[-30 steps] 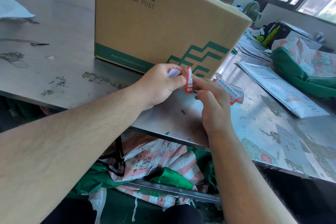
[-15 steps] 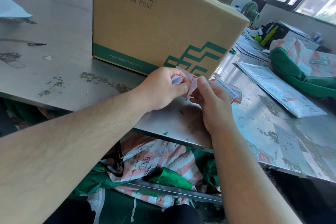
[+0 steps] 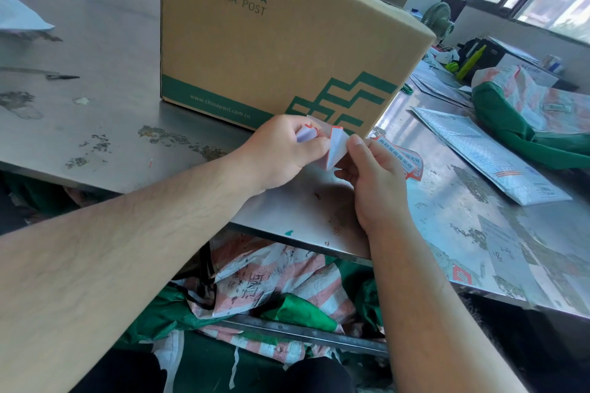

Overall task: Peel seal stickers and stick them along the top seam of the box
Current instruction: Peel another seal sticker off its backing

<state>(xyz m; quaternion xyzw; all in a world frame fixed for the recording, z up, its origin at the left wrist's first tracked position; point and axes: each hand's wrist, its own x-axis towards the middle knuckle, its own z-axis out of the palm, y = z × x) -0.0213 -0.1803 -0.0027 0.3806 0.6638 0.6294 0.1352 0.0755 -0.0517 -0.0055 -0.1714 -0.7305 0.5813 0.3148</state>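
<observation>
- Your left hand (image 3: 284, 153) is curled, thumb and forefinger pinching the left edge of the sticker (image 3: 336, 150); a white scrap (image 3: 306, 134) sits tucked in its fingers.
- Your right hand (image 3: 375, 182) pinches the sticker's right edge, thumb on top.
- The sticker hangs between your hands above the table (image 3: 111, 80), white side toward you, in front of the box's lower corner.
- A sticker sheet (image 3: 410, 159) lies flat behind your right hand.
- The box (image 3: 271, 48) stands upright just beyond.
- To its right lie an envelope (image 3: 488, 153) and a green sack (image 3: 510, 131).
</observation>
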